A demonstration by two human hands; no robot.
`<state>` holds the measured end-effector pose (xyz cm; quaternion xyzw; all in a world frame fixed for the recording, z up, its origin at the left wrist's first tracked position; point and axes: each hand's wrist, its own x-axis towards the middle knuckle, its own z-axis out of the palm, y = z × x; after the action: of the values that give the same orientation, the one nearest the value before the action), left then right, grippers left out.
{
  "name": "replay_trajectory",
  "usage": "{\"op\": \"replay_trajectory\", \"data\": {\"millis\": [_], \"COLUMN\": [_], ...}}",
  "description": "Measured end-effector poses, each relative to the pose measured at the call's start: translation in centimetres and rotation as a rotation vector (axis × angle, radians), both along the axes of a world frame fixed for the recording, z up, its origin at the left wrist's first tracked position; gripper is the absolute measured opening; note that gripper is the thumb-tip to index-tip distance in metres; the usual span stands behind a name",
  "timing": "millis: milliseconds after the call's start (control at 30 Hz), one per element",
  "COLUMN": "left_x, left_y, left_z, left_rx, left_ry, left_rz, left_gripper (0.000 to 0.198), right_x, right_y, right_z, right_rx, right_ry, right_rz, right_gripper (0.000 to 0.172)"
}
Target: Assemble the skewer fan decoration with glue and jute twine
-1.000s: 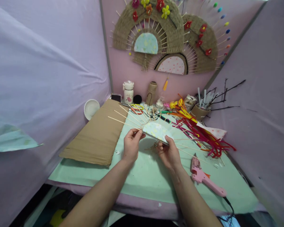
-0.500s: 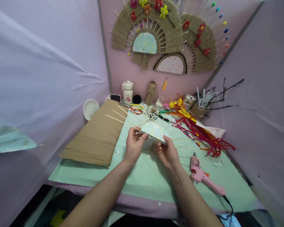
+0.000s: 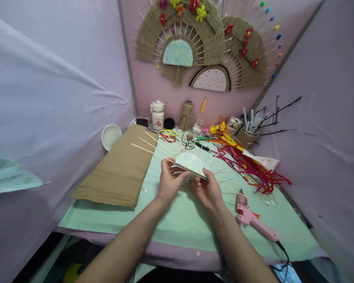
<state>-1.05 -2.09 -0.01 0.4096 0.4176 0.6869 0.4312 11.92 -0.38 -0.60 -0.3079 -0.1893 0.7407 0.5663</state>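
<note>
I had my left hand (image 3: 170, 181) and right hand (image 3: 205, 190) both pinched on the paper fan (image 3: 189, 162), lifted above the worktop (image 3: 177, 220), its skewers (image 3: 149, 146) splayed outward.

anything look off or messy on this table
Only clutter: pipe cleaners sprawl over the right of the mat, and the glue gun lies flat, cord trailing over the edge. The fan piece in the left hand and right hand looks intact.
</note>
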Motion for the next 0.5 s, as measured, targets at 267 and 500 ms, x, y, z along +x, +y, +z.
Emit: {"op": "replay_trajectory", "data": {"millis": [267, 500], "left_x": [-0.18, -0.6], "left_y": [0.13, 0.29], "left_z": [-0.05, -0.08], "left_rx": [0.012, 0.022], "left_ry": [0.007, -0.005], "left_rz": [0.103, 0.158], "left_gripper": [0.036, 0.028], "right_x": [-0.46, -0.5], "right_y": [-0.33, -0.39], "right_z": [0.09, 0.27], "right_rx": [0.015, 0.024], "right_ry": [-0.018, -0.033], "right_rz": [-0.005, -0.024], "right_gripper": [0.022, 0.022]}}
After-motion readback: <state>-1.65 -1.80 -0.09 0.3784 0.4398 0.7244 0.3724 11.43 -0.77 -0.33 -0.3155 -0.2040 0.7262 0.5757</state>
